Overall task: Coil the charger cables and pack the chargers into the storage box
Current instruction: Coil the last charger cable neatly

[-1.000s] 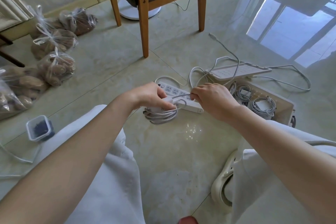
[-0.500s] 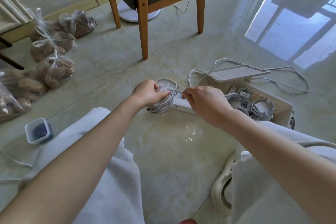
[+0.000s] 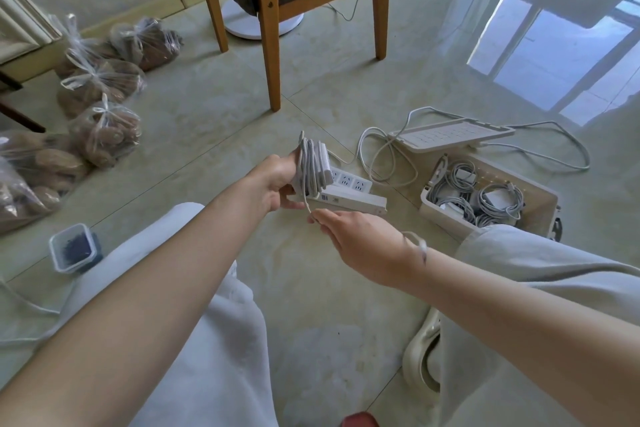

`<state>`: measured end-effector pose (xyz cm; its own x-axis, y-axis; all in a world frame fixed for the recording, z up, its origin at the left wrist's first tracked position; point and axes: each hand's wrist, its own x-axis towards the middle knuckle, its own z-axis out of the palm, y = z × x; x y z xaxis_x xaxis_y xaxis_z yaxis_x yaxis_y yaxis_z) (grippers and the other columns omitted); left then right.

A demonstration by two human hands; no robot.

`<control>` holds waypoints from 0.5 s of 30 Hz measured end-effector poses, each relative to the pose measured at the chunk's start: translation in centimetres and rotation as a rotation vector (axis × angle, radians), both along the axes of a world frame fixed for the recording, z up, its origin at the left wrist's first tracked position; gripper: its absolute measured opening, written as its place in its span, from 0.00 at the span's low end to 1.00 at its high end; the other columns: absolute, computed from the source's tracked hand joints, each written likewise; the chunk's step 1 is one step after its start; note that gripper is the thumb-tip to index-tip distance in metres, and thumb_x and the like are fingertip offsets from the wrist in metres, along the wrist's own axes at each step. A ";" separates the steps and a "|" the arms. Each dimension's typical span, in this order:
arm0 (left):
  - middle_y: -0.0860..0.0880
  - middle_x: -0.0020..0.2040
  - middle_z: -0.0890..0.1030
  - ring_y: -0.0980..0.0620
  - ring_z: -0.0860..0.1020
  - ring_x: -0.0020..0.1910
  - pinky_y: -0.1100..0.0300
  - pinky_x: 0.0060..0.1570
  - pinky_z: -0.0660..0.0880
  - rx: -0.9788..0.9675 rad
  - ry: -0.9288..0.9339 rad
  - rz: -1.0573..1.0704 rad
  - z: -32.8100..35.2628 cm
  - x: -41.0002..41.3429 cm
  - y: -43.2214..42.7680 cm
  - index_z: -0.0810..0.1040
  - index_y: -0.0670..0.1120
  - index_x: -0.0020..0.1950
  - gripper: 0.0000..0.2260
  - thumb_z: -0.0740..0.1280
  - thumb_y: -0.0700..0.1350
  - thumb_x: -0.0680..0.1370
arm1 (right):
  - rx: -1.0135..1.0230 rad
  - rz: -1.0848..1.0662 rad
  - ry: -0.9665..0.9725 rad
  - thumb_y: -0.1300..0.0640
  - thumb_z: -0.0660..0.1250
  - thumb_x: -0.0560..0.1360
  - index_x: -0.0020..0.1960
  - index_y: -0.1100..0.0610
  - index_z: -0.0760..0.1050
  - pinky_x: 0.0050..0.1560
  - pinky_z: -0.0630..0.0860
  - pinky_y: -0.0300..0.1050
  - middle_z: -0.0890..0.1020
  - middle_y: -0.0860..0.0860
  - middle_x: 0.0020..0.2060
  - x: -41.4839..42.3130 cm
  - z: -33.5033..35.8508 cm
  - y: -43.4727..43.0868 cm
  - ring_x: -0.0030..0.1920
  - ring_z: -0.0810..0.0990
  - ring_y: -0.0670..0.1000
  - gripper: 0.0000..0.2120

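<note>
The left hand clenched a white charger wrapped in ribbed grey cable above the power strip. The right hand pinched the cable's loose tail, just left of the cream plastic storage box of coiled chargers on the glossy tile.

No text, brand or number can be read anywhere. The power strip at the centre of the frame carries a small dark mark on its near side, too small to make out. The box lid at centre right shows only a faint grid pattern, no lettering.
</note>
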<state>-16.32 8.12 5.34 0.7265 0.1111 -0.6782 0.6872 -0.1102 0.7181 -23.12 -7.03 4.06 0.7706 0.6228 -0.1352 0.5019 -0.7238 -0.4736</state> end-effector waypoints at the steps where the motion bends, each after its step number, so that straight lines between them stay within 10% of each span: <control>1: 0.44 0.38 0.79 0.48 0.77 0.36 0.51 0.40 0.76 -0.034 0.026 -0.008 0.1 -0.2 -0.1 0.77 0.45 0.42 0.17 0.57 0.54 0.81 | 0.004 -0.005 0.006 0.63 0.55 0.79 0.68 0.50 0.66 0.45 0.71 0.44 0.79 0.48 0.57 0.3 -0.1 -0.2 0.54 0.78 0.54 0.19; 15: 0.46 0.45 0.80 0.51 0.76 0.43 0.57 0.44 0.72 -0.394 0.093 -0.055 2.0 -0.5 1.3 0.77 0.45 0.49 0.14 0.61 0.55 0.78 | 0.106 -0.144 0.287 0.59 0.55 0.81 0.46 0.56 0.76 0.31 0.65 0.31 0.70 0.45 0.30 3.9 -0.8 -3.1 0.28 0.69 0.42 0.12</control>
<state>-16.82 9.43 7.34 0.6574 -0.2077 -0.7244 0.7522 0.1221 0.6476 -19.23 -10.16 3.26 0.7918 0.5322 -0.2997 0.2334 -0.7171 -0.6567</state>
